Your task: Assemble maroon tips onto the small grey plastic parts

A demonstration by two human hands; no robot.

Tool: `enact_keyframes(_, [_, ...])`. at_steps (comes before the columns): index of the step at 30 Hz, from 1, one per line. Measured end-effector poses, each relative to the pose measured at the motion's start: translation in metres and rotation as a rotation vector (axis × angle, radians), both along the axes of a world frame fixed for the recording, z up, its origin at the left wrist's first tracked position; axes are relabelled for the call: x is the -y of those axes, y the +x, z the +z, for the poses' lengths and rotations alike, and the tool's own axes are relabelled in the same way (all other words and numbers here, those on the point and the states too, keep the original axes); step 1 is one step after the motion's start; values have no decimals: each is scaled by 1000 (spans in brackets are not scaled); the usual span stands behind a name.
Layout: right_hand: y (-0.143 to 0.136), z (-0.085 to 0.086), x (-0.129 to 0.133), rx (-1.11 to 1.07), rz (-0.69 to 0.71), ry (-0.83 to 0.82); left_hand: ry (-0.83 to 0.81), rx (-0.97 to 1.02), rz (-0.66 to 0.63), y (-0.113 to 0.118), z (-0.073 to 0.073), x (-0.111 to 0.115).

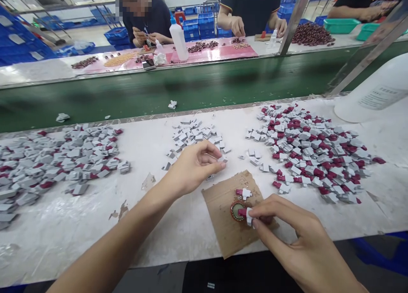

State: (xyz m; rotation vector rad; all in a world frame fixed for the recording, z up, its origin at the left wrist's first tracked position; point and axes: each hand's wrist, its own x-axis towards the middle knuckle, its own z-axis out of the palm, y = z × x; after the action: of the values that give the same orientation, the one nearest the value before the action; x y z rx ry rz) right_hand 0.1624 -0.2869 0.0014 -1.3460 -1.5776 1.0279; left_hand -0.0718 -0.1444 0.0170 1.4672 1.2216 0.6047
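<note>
Grey-and-maroon heap [63,157] far left, cut off at frame edge. Left hand [199,163] partly hides small grey pile [196,133]; cannot tell whether its curled fingers grip anything. On cardboard [219,216], maroon end of the piece [249,217] points left over round cap [236,209], long axis roughly sideways; right hand [287,229] pinches its partly covered grey end.

table [188,225]: left pile [57,161], middle pile [196,133], right pile [318,153] | jug [376,87]: behind-right of right pile | card [219,208]: before middle pile | on card: cap [236,209], part [245,194] behind it | behind table: belt [191,89], then bench [47,73], bottle [179,42] on it
</note>
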Motion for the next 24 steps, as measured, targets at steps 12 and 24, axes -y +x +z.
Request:
enact_keyframes(12, [12, -8, -33, -672, -287, -102, -259, 508, -93, 40, 4, 31])
enact_keyframes(24, [12, -10, -33, -614, -298, -99, -223, 434, -101, 47, 3, 32])
